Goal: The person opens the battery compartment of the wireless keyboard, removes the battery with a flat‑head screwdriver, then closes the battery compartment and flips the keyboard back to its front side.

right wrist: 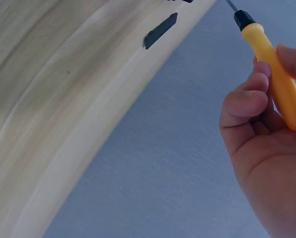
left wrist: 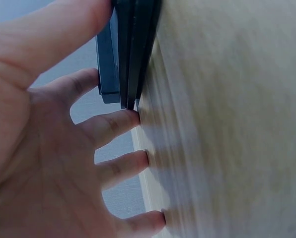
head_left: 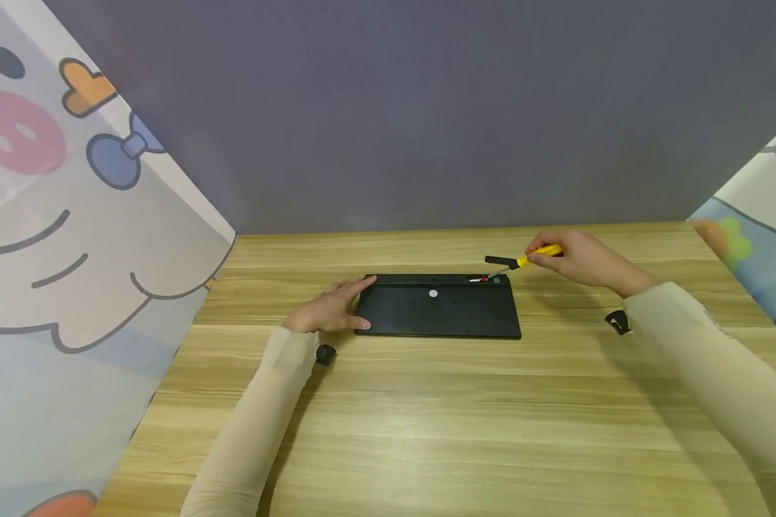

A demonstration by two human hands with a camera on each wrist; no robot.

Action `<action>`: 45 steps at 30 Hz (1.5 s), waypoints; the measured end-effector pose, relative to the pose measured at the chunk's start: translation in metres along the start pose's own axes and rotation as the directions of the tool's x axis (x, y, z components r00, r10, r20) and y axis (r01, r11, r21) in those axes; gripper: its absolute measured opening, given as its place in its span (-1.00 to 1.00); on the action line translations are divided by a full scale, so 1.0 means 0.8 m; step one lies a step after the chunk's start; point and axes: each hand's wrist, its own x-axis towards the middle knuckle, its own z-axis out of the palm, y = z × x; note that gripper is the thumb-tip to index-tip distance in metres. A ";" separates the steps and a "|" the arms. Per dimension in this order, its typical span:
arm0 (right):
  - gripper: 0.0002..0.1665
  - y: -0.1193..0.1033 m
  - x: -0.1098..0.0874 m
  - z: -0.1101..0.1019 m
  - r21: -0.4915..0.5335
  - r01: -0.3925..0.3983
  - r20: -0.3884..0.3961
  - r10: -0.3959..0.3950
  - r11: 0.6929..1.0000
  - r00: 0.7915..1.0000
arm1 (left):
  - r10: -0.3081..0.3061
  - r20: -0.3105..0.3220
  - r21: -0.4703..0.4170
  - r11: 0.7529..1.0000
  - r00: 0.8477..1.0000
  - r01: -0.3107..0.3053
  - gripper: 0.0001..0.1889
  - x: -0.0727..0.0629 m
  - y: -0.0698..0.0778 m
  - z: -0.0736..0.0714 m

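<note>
A black keyboard (head_left: 436,316) lies face down on the table, its battery compartment uncovered at the far right end. A small red-and-silver battery (head_left: 478,280) shows in that compartment. My right hand (head_left: 582,258) grips a screwdriver by its yellow handle (right wrist: 279,82), and the metal shaft (head_left: 501,272) slants down to the battery. My left hand (head_left: 326,309) is spread at the keyboard's left end, thumb and index finger on it. In the left wrist view, the other fingertips (left wrist: 143,157) touch the wood beside it.
A narrow black battery cover (head_left: 501,261) lies just behind the keyboard's right end. A grey panel (head_left: 427,129) rises along the table's back edge. Printed cartoon cloth (head_left: 103,237) hangs at the left. Small black devices (head_left: 617,321) sit by both wrists.
</note>
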 end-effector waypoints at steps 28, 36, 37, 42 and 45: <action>-0.67 0.018 -0.003 0.034 0.014 -0.016 0.046 0.015 1.000 0.999 | -0.006 0.004 0.003 1.000 1.000 0.006 -0.02 -0.002 0.003 0.001; -0.63 0.012 -0.009 0.010 -0.026 -0.094 0.063 0.096 0.995 0.993 | -0.024 0.011 0.008 1.000 1.000 0.024 -0.01 -0.001 0.005 0.000; -0.64 0.012 -0.009 0.008 -0.025 -0.097 0.069 0.099 0.995 0.993 | -0.025 0.009 0.006 1.000 1.000 0.025 -0.01 -0.001 0.006 0.000; -0.65 0.012 -0.005 0.008 -0.015 -0.092 0.087 0.093 0.996 0.992 | -0.021 0.006 0.008 1.000 1.000 0.021 -0.01 -0.001 0.006 0.000; -0.66 0.015 -0.005 0.012 -0.018 -0.100 0.094 0.101 0.995 0.990 | -0.016 0.009 0.007 1.000 1.000 0.016 -0.01 -0.001 0.008 0.001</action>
